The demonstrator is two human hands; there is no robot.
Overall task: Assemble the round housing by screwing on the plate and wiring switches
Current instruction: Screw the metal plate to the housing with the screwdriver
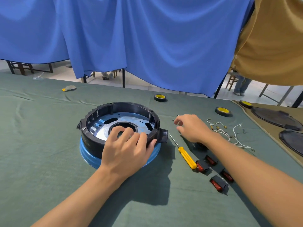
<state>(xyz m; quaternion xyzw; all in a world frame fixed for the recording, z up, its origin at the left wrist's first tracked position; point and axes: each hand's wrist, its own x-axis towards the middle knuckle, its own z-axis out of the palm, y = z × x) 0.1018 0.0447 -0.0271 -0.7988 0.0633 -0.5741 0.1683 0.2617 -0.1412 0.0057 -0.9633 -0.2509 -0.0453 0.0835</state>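
Now my left hand [126,149] lies spread, gripping nothing, steadying the plate [131,120] inside the round housing [98,138]; my right hand [191,128], fingers curled, reaches for screws [174,120]. I should pinch one cleanly.

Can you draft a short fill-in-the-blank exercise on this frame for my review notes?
1. The left hand rests on the round black plastic housing, which sits on a ____ base.
2. The screwdriver lying on the green cloth has a ____ handle.
3. The right hand reaches for small screws, with the screwdriver lying ____ it and the housing.
4. The black rocker switches have ____ buttons.

Missing words: blue; yellow; between; red
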